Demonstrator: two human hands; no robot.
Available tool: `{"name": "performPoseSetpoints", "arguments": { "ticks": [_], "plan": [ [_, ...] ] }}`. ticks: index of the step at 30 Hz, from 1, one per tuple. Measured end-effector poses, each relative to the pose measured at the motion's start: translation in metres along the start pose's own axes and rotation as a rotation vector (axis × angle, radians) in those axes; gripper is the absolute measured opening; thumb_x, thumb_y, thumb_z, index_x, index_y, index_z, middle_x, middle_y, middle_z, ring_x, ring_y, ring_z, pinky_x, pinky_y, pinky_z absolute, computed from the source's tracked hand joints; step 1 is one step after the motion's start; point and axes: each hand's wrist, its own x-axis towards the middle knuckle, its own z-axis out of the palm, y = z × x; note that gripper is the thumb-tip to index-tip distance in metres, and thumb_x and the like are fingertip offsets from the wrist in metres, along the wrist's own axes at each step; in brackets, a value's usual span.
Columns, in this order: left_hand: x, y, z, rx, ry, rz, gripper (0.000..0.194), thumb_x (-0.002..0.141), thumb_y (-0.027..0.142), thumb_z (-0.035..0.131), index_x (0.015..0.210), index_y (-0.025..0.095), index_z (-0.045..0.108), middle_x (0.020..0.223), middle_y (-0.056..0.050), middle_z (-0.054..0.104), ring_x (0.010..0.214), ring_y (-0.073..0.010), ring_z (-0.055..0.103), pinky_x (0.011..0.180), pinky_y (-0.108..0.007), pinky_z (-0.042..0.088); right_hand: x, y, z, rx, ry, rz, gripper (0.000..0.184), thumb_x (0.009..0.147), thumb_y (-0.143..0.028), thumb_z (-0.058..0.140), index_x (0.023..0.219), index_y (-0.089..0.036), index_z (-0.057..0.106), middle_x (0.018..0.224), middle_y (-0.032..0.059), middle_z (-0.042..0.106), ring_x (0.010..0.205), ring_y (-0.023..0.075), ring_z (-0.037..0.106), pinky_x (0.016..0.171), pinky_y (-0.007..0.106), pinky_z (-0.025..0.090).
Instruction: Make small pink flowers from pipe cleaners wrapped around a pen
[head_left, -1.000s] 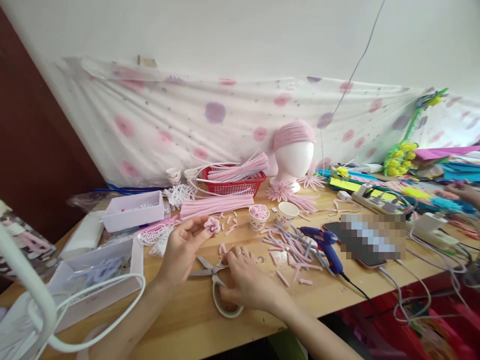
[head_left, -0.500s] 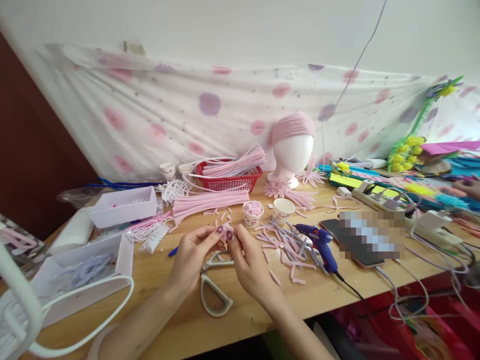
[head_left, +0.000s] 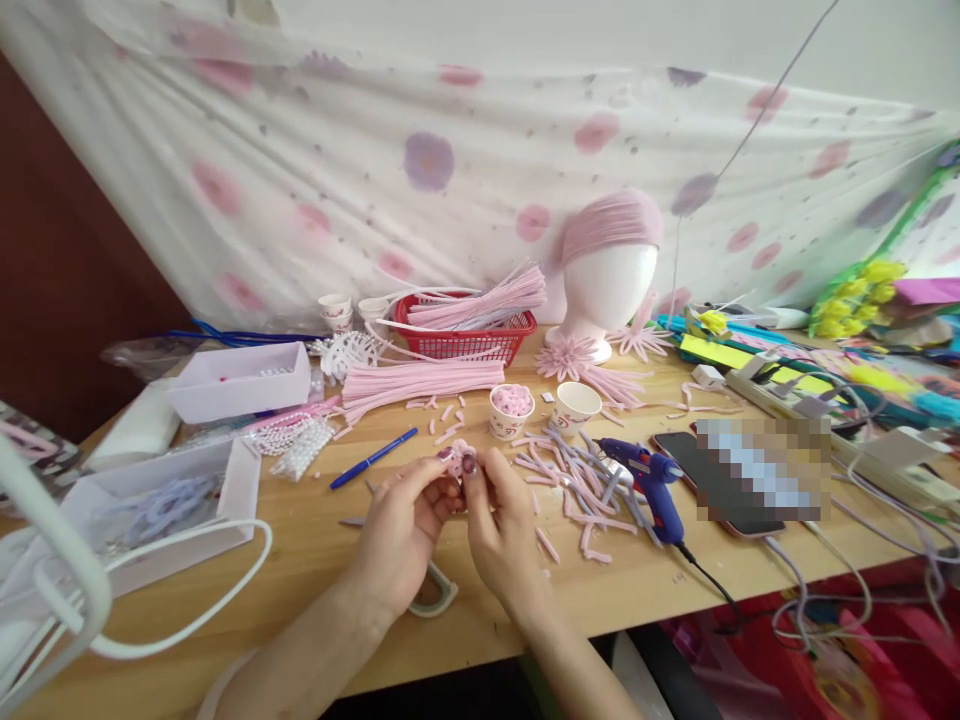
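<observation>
Between the thumbs and fingers of my left hand (head_left: 397,525) and my right hand (head_left: 499,515) is a small pink fuzzy pipe-cleaner piece (head_left: 459,455), pinched by both. My fingers cover much of it. Under my wrists lies a pair of scissors (head_left: 435,595), mostly hidden, one handle loop showing. Just beyond my hands stands a paper cup (head_left: 511,424) heaped with small pink pieces, and beside it a second paper cup (head_left: 576,415). Cut pink and grey pipe-cleaner pieces (head_left: 577,495) are scattered right of my right hand. A blue pen (head_left: 373,458) rests to the left.
A blue glue gun (head_left: 649,480) and a phone (head_left: 712,490) lie at the right, near power strips with cables. Behind stand a red basket (head_left: 465,345) of pipe cleaners and a white foam head (head_left: 609,290). White boxes (head_left: 240,382) and a white tube stand occupy the left.
The view has shifted slightly. My hands have come over the scissors, covering more of them, and the whole blue pen now shows. Both hands still pinch the pink piece.
</observation>
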Motion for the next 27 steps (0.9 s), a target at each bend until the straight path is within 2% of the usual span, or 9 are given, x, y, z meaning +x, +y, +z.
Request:
{"name": "performPoseSetpoints", "arguments": {
  "ticks": [3,11,16,19,23,27],
  "plan": [
    [-0.004,-0.004,-0.004,-0.037,0.023,-0.057,0.014,0.067,0.026,0.076,0.074,0.014,0.073,0.074,-0.003,0.071,0.065,-0.0118,0.063,0.061,-0.022,0.054,-0.004,0.002,-0.003,-0.004,-0.014,0.018,0.025,0.096,-0.019,0.038,0.071,-0.021,0.037,0.064,-0.0032,0.046,0.057,0.0113,0.043,0.054,0.023,0.032],
    [-0.012,-0.011,-0.011,0.001,-0.006,-0.046,0.011,0.072,0.025,0.075,0.079,0.016,0.074,0.079,-0.002,0.071,0.070,-0.0113,0.064,0.069,-0.022,0.055,-0.014,-0.001,-0.002,-0.047,-0.040,0.001,0.020,0.096,-0.017,0.037,0.078,-0.021,0.044,0.067,-0.0019,0.047,0.058,0.0125,0.046,0.056,0.025,0.036],
    [-0.012,-0.010,-0.016,-0.059,0.035,-0.072,0.012,0.070,0.025,0.076,0.077,0.016,0.074,0.077,-0.002,0.071,0.067,-0.0112,0.063,0.065,-0.021,0.055,-0.015,0.004,0.000,0.017,-0.098,0.065,0.020,0.098,-0.021,0.037,0.081,-0.021,0.048,0.070,-0.0006,0.051,0.063,0.0134,0.049,0.059,0.025,0.039],
    [-0.013,-0.007,-0.017,-0.033,-0.010,-0.070,0.018,0.065,0.027,0.082,0.075,0.014,0.075,0.074,-0.003,0.071,0.064,-0.0109,0.062,0.064,-0.022,0.056,-0.017,0.007,-0.002,0.057,-0.116,0.134,0.020,0.098,-0.025,0.040,0.082,-0.020,0.051,0.073,0.0001,0.055,0.065,0.0136,0.052,0.060,0.025,0.040],
    [-0.015,-0.005,-0.018,0.046,-0.026,0.003,0.025,0.060,0.028,0.087,0.079,0.015,0.077,0.075,-0.002,0.072,0.067,-0.0112,0.064,0.066,-0.019,0.056,-0.020,0.005,-0.006,0.162,-0.146,0.203,0.020,0.099,-0.031,0.043,0.086,-0.020,0.055,0.079,0.0012,0.060,0.070,0.0143,0.056,0.064,0.026,0.042],
    [-0.020,-0.006,-0.024,-0.096,-0.167,-0.077,0.012,0.066,0.024,0.084,0.072,0.018,0.076,0.063,0.003,0.067,0.057,-0.0051,0.059,0.059,-0.012,0.052,-0.023,-0.007,-0.015,0.302,-0.221,0.215,0.026,0.100,-0.034,0.039,0.085,-0.021,0.056,0.076,0.0002,0.057,0.069,0.0142,0.055,0.065,0.026,0.043]
  ]
}}
